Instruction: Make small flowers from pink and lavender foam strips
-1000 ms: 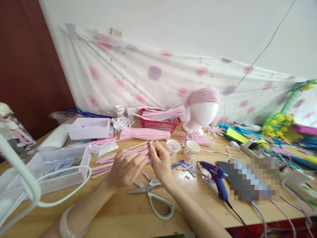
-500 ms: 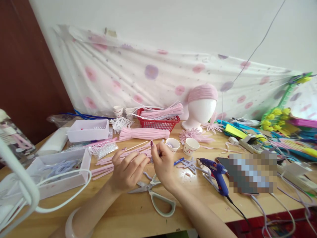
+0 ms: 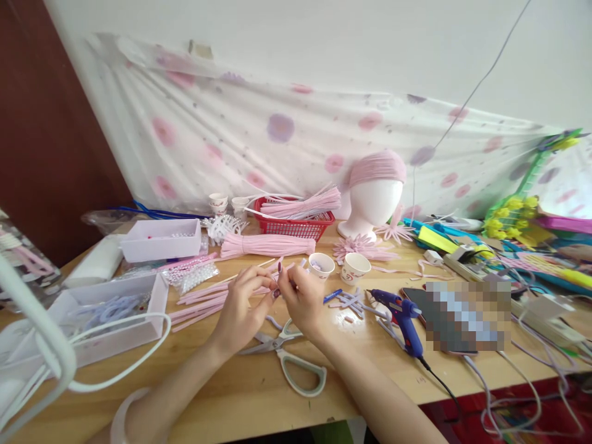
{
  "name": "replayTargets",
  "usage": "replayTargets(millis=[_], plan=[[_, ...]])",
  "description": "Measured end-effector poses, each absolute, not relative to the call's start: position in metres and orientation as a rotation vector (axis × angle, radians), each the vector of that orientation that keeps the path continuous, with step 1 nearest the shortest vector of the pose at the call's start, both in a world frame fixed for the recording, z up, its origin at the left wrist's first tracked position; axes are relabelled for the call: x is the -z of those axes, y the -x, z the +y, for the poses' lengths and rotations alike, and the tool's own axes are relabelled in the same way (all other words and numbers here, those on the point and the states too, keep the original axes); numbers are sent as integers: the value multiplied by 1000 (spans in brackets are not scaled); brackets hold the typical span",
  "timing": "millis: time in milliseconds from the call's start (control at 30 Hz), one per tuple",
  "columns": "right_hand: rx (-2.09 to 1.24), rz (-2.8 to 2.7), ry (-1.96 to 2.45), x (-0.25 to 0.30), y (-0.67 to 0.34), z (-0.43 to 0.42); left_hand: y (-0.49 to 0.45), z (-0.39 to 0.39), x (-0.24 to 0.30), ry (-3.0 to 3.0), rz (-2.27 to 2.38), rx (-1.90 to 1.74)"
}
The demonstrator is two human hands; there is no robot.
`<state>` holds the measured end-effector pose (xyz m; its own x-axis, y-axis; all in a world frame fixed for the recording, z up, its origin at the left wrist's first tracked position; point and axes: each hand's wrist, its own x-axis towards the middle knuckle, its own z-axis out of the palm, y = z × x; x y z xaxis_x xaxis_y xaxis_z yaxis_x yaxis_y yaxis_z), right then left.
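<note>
Close together over the table's middle, my left hand (image 3: pixel 241 311) and my right hand (image 3: pixel 303 303) meet at the fingertips, both closed. A short pale purple pipe cleaner (image 3: pixel 303 262) pokes out above my right fist. The left thumb and forefinger pinch at the same spot; most of what they grip is hidden. Below the hands lie open scissors (image 3: pixel 303 374) with pale grey-green handles. Loose pink pipe cleaners (image 3: pixel 198 308) spread left of them. Two paper cups, a left one (image 3: pixel 321 266) with purple bits inside and a right one (image 3: pixel 356 269), stand just behind my right hand.
A blue glue gun (image 3: pixel 402 317) lies to the right, beside a phone (image 3: pixel 432 317) and cables. Cut purple pieces (image 3: pixel 352 303) lie near it. White boxes (image 3: pixel 157 302) stand left. Behind are a pink bundle (image 3: pixel 272 245), a red basket (image 3: pixel 296 228) and a foam head (image 3: pixel 377 206).
My left hand has turned, its thumb now up against the right fingertips and its fingers more bent. The right hand has curled slightly inward. The whole view has shifted a little.
</note>
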<state>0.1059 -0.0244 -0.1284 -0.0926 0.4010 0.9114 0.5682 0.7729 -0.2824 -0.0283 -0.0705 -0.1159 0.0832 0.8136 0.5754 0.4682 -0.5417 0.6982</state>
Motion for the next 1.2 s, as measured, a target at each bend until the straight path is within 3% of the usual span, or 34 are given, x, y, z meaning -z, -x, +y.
replayTargets(millis=[333, 733, 1200], plan=[[-243, -1559, 946, 113, -101, -33, 26, -70, 122, -1651, 1100, -1436], [-577, -1520, 1036, 114, -98, -34, 26, -71, 123, -2086, 1349, -1408], [-456, -1545, 1042, 113, -99, -30, 24, -71, 120, -1948, 1327, -1294]])
